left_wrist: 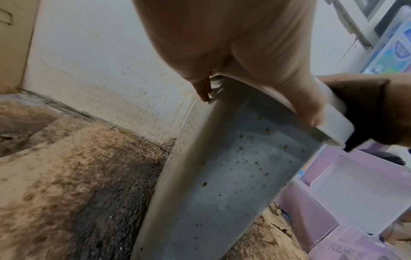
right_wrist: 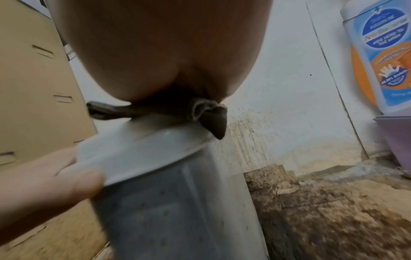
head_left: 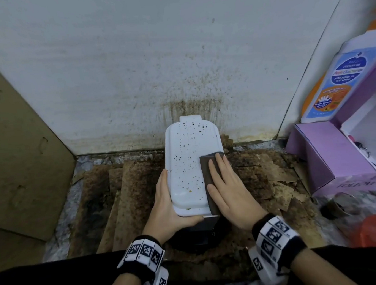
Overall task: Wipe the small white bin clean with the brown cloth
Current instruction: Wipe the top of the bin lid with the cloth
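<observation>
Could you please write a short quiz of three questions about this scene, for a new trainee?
1. True or false: the right hand presses the brown cloth flat on the lid of the white bin.
2. What does the left hand do? A) holds the bin's near left edge B) lifts the purple box C) hangs idle
3. Fill in: the lid's uncovered part shows dark ____.

Key: 1 true; 2 A; 3 spots

Brown cloth (head_left: 210, 181) flat on bin lid (head_left: 188, 164)
</observation>
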`<move>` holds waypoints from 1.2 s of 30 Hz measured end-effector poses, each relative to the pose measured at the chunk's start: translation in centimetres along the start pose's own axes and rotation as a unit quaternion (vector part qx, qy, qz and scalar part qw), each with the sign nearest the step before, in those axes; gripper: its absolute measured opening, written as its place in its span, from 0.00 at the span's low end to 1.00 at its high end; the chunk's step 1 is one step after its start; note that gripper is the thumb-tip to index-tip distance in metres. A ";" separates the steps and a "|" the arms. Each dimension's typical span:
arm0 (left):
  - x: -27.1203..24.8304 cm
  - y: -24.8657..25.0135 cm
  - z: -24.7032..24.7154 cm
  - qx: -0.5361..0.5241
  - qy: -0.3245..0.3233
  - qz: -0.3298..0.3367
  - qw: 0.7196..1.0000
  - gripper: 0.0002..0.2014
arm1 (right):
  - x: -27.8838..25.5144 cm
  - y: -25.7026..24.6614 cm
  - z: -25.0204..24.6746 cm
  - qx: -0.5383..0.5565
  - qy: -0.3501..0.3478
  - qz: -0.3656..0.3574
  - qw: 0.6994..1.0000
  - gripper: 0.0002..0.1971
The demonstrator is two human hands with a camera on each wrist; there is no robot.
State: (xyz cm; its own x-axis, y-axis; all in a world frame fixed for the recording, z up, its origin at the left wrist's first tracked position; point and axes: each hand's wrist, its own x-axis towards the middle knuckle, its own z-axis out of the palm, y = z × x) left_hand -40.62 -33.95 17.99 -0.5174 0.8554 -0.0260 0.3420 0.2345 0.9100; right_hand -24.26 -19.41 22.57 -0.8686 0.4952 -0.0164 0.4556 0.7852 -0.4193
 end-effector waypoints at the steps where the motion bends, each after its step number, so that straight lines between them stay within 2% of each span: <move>1: 0.0 0.0 0.0 -0.001 -0.001 0.001 1.000 0.75 | 0.9 0.5 -0.5 0.003 -0.019 -0.001 1.000 0.33; 9: 0.2 0.1 -0.3 -0.031 -0.015 0.005 0.999 0.74 | 9.3 3.5 -3.7 0.069 -0.137 -0.004 0.988 0.35; 17: 0.4 -0.4 -0.4 -0.039 -0.020 0.002 0.999 0.73 | 15.1 4.9 -4.3 0.041 -0.120 0.004 0.992 0.34; 22: 0.4 -0.2 -0.1 -0.047 -0.022 0.002 0.999 0.72 | 12.9 4.5 -3.9 0.059 -0.103 0.007 0.993 0.34; 26: 0.3 -0.5 0.0 -0.033 -0.019 -0.003 0.999 0.74 | 8.4 3.0 -2.6 0.085 -0.076 0.008 0.993 0.35; 31: 0.0 -0.2 0.0 -0.026 -0.023 -0.003 0.999 0.74 | 2.9 0.6 -1.1 0.044 -0.032 0.015 0.998 0.34; 36: 0.0 0.0 -0.2 -0.027 -0.025 -0.008 0.999 0.74 | 2.9 0.4 -1.2 0.042 -0.043 0.002 0.998 0.34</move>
State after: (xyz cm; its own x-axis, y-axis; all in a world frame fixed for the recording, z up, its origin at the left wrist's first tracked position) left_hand -40.77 -34.03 18.10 -0.4817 0.8743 -0.0597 0.2912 0.2240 0.9301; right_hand -26.32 -17.19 23.43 -0.8817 0.4621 -0.0953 0.4450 0.7475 -0.4932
